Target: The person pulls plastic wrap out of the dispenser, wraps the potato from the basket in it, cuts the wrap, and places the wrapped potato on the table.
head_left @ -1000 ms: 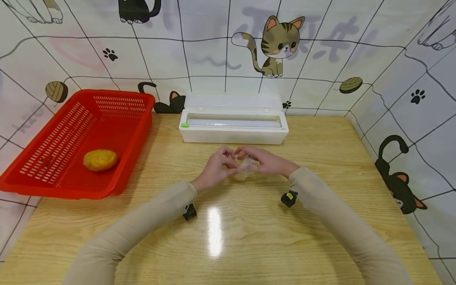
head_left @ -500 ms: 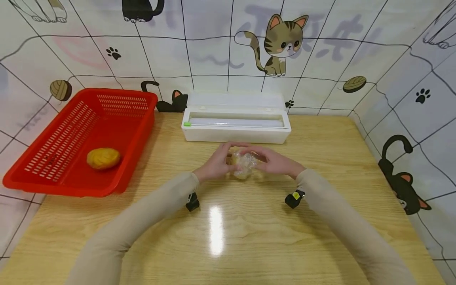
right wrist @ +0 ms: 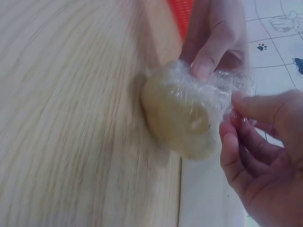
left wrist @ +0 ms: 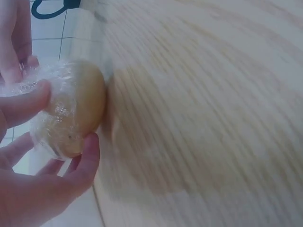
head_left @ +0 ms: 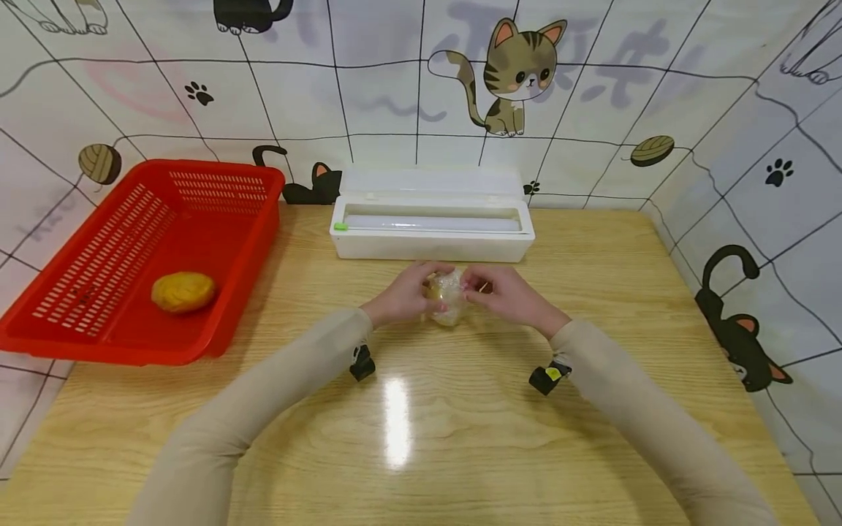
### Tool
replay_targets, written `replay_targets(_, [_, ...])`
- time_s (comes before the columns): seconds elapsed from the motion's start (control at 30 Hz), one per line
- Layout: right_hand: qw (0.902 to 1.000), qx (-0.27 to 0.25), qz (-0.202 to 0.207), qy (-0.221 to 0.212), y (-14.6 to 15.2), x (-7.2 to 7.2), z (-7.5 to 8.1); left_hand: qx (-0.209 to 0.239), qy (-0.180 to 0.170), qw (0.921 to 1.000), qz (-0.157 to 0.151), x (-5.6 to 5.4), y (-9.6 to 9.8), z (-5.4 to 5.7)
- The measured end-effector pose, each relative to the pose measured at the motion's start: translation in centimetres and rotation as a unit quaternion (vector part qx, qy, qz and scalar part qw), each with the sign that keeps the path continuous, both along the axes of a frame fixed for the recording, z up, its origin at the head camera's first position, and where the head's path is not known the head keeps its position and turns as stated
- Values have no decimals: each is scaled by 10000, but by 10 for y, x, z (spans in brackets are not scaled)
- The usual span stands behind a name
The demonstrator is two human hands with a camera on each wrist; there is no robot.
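A pale yellow potato (right wrist: 168, 111) rests on the wooden table, partly covered by crinkled cling film (right wrist: 222, 87). My left hand (head_left: 403, 296) grips it from the left; in the left wrist view the thumb presses the film on top and the fingertips curl round the side of the potato (left wrist: 91, 101). On the other side, my right hand (head_left: 509, 298) pinches the gathered film between thumb and fingers, as the right wrist view shows. From the head view, the hands hide part of the potato.
Just behind the hands stands a white cling film dispenser (head_left: 430, 248), lid raised, with a roll inside and a green slider (head_left: 340, 226). To the left, a red plastic basket (head_left: 224, 321) holds one yellow potato-like piece (head_left: 184, 292). Cat-patterned walls bound the wooden table (head_left: 460, 438).
The right hand has drawn slightly to the right and now pinches the film's edge. The left hand has stayed round the potato, and the film lies more gathered over it.
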State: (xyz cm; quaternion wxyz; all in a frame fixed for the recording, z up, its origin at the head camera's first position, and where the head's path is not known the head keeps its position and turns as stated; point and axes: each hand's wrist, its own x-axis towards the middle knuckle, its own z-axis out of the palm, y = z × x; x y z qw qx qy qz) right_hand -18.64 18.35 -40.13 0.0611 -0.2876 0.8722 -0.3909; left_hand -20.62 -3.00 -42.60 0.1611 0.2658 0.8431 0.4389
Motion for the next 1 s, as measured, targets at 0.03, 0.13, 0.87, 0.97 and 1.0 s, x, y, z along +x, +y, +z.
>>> replay_targets(0.03, [10000,-14,-72,17,-2,-1,1,-57,23,10000,-16,0,1,1])
replay_targets(0.13, [9997,75,-203,75,-6,-5,0,-136,60,9999,-40,0,5,2])
replay_targets(0.87, [9899,749,-943,753,-21,2,-6,317,-636,9965,442,-4,0,6])
replay_targets(0.97, [9914,662,-900,677,-25,3,-8,487,-868,9929,659,-4,2,5])
replay_targets(1.0, [9909,704,-903,715,-26,5,-9,553,-922,9917,709,-4,2,4])
